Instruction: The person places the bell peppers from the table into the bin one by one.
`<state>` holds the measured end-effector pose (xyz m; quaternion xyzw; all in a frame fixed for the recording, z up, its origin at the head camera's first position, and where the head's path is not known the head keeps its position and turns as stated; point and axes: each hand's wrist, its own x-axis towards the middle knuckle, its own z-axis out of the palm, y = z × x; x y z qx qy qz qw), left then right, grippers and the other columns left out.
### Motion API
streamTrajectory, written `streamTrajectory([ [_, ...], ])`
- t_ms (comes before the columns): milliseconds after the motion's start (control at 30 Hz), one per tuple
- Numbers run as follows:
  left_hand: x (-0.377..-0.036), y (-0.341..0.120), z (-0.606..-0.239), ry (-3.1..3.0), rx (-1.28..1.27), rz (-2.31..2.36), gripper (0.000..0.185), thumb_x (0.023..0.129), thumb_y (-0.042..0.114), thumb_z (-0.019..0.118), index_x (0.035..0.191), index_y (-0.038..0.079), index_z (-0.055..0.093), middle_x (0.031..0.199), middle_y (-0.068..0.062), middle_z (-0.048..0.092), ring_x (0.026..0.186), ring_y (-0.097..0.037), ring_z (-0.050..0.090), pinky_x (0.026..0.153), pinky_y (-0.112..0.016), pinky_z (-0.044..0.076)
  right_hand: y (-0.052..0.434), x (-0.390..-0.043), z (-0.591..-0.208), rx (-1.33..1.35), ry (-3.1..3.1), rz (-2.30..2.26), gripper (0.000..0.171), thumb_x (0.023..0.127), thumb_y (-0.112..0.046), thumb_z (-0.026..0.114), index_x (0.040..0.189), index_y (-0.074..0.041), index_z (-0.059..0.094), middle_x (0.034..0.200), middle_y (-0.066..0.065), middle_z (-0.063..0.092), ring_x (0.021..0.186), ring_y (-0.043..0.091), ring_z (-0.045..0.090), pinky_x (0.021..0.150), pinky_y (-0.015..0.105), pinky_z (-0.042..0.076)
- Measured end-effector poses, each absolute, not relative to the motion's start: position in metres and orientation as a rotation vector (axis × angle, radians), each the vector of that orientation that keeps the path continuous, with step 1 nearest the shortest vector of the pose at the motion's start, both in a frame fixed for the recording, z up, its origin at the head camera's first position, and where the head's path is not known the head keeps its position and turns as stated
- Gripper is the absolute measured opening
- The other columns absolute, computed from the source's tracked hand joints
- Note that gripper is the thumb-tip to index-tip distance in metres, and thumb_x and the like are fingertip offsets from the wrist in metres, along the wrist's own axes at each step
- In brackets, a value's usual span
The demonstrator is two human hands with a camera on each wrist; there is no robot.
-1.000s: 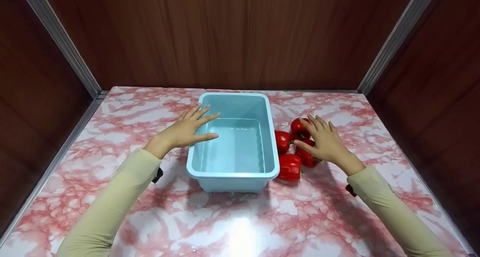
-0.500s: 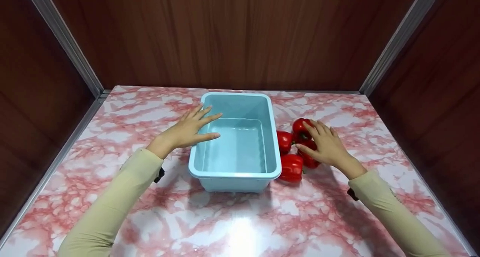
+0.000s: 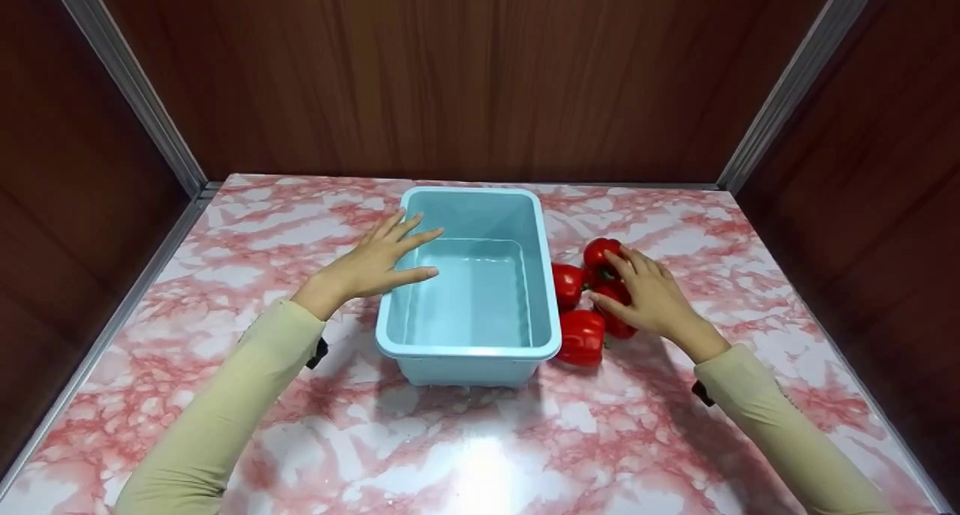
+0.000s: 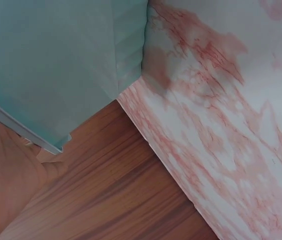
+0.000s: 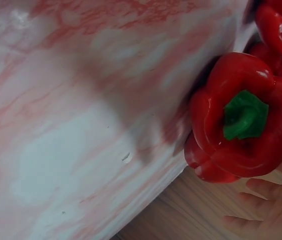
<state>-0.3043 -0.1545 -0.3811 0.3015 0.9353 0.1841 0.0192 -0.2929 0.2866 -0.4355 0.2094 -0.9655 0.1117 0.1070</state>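
Observation:
A light blue plastic tub [image 3: 469, 351] stands mid-table with nothing inside it. Across its left rim lies my left hand [image 3: 364, 269], fingers spread and straight; in the left wrist view the palm [image 4: 8, 175] is against the outside of the tub's rim. Several red bell peppers cluster along the tub's right side: a near one [image 3: 581, 338], a left one [image 3: 568, 286], a far one [image 3: 600, 254] and a right one [image 3: 618, 318]. Over the last two reaches my right hand [image 3: 656, 297], fingers loosely extended. The right wrist view shows a pepper's green stem [image 5: 246, 115] beside the fingers.
The table [image 3: 300, 425] has a pink and white marbled top. Dark wood-look panels [image 3: 450, 79] enclose it at the back and sides, with grey metal posts [image 3: 142, 102] in the corners.
My right hand has lowered slightly toward the peppers, its fingers drawing a little closer together. The left hand stays at the tub's rim, and the peppers lie as before.

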Motion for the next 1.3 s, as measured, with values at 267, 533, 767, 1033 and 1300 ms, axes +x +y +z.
streamTrajectory([
  [267,-0.304,-0.154,-0.381,2.899,0.922,0.593,0.068,0.085,0.069,0.037,0.145,0.042,0.020,0.156,-0.003,0.008,0.143,-0.027,-0.009,0.107,-0.063,0.005,0.288,-0.292,-0.439,0.625,-2.833,0.346,0.080,0.083,-0.059,0.055,0.140,-0.006,0.037,0.142,0.024,0.035,0.129,0.041,0.034,0.103,0.060,0.024],
  [533,-0.303,-0.154,-0.381,2.907,0.915,0.594,0.068,0.085,0.069,0.038,0.145,0.042,0.021,0.156,-0.003,0.009,0.143,-0.029,-0.007,0.108,-0.062,0.005,0.288,-0.290,-0.439,0.613,-2.850,0.355,0.080,0.084,-0.058,0.055,0.140,-0.004,0.037,0.142,0.024,0.034,0.127,0.043,0.035,0.102,0.061,0.026],
  [767,-0.303,-0.154,-0.381,2.910,0.909,0.596,0.068,0.085,0.070,0.037,0.145,0.043,0.020,0.156,-0.002,0.010,0.143,-0.029,-0.007,0.108,-0.062,0.005,0.289,-0.289,-0.442,0.591,-2.839,0.403,0.077,0.084,-0.057,0.056,0.140,-0.008,0.037,0.139,0.023,0.036,0.119,0.045,0.041,0.095,0.062,0.034],
  [1033,-0.303,-0.154,-0.381,2.895,0.928,0.622,0.067,0.086,0.068,0.038,0.145,0.042,0.020,0.156,-0.002,0.009,0.143,-0.028,-0.008,0.107,-0.064,0.007,0.292,-0.289,-0.446,0.624,-2.766,0.428,0.073,0.082,-0.053,0.061,0.136,-0.007,0.043,0.126,0.021,0.044,0.104,0.038,0.050,0.085,0.054,0.044],
  [1300,-0.304,-0.154,-0.383,2.901,0.929,0.620,0.069,0.086,0.068,0.038,0.146,0.040,0.019,0.156,-0.004,0.010,0.143,-0.029,-0.008,0.106,-0.064,0.010,0.292,-0.287,-0.446,0.591,-2.808,0.489,0.074,0.082,-0.056,0.060,0.137,-0.009,0.042,0.124,0.018,0.043,0.100,0.036,0.049,0.076,0.053,0.046],
])
